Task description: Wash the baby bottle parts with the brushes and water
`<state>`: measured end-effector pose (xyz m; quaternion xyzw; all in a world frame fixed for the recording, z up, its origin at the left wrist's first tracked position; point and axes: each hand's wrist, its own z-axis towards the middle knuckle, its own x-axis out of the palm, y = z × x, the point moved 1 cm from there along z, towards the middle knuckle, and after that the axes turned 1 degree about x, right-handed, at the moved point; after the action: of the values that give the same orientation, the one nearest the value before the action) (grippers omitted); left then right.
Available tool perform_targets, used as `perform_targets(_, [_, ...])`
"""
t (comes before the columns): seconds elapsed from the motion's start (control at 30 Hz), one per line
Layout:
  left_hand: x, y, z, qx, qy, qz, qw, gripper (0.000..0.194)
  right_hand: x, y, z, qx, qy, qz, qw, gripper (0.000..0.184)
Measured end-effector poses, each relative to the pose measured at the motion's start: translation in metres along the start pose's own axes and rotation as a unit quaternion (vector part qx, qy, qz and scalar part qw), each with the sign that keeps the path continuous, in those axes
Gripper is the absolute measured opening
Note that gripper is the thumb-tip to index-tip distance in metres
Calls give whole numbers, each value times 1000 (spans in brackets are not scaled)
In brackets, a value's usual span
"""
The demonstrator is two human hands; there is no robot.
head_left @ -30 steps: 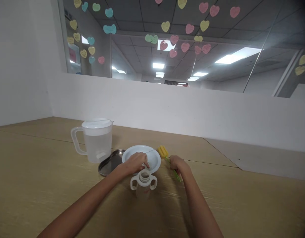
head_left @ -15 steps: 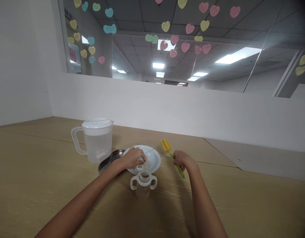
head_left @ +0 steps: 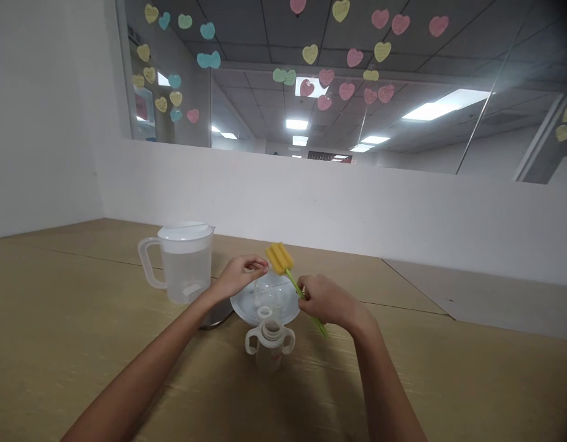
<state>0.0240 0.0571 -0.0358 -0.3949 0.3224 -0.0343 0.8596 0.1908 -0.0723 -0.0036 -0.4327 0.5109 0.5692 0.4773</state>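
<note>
My right hand [head_left: 327,299] is shut around the green handle of a bottle brush [head_left: 306,301], whose yellow sponge head [head_left: 279,258] stands up above the far edge of a white plate [head_left: 246,304]. My left hand [head_left: 239,276] hangs over the plate's left side with its fingertips close to the sponge. A clear see-through item [head_left: 274,294] lies on the plate, and I cannot tell whether my left fingers hold it. A white ring [head_left: 264,313] rests at the plate's near edge. Nearer me stands a baby bottle with two white handles [head_left: 269,347].
A lidded plastic pitcher [head_left: 186,264] of water stands left of the plate. A steel tray [head_left: 216,320] lies mostly hidden under my left forearm. The wooden table [head_left: 103,344] has seams and meets a white wall [head_left: 311,209] at the back, with a heart-covered window above.
My left hand has lifted off the plate. My right hand has raised the brush and swung its sponge head left, over the plate's far edge.
</note>
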Motion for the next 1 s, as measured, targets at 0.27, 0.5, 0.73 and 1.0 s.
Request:
perform_targets(0.27, [-6, -15, -6, -12, -177, -12, 984, 32, 6, 33, -1, -49, -73, -102, 991, 25])
perform_targets(0.5, [-4, -17, -10, 9, -159, 113, 981, 34, 2, 36, -5, -20, -95, -131, 987, 23])
perform_targets(0.73, [-2, -13, -10, 4, -131, 192, 973, 45, 2, 39, -7, -15, -96, -132, 986, 23])
perform_targets(1.0, [-3, -13, -11, 94, -143, 163, 972, 20, 1, 33, -6, -30, -90, -121, 988, 23])
